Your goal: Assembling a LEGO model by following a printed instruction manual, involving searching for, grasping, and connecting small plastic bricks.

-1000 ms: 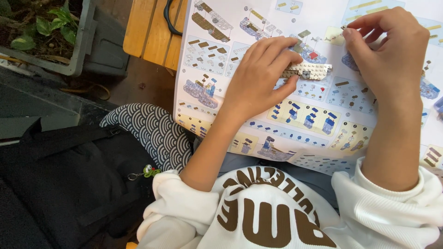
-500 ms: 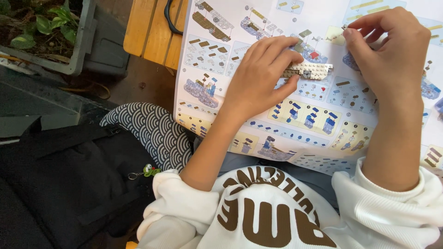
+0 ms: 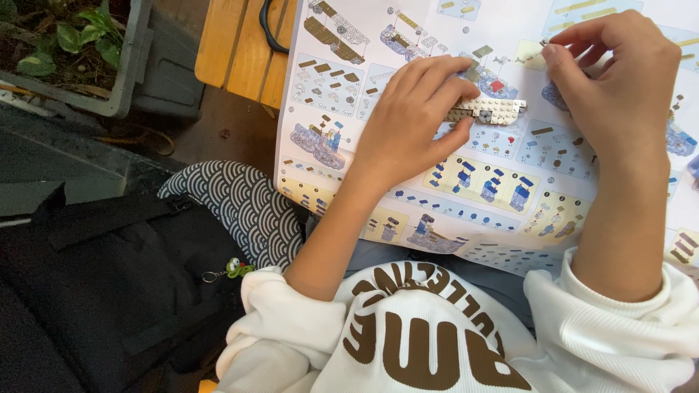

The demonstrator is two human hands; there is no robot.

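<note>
Grey brick strip (image 3: 486,111) pinched in left hand (image 3: 411,120); right hand (image 3: 619,80) beside it seemingly pinches something tiny.

Almost nothing changed, right hand (image 3: 619,80) fingertips curled slightly tighter over the small piece near the instruction sheet's (image 3: 408,211) far edge, left hand (image 3: 415,120) a touch lower on the grey brick strip (image 3: 489,110), view barely shifted.
</note>
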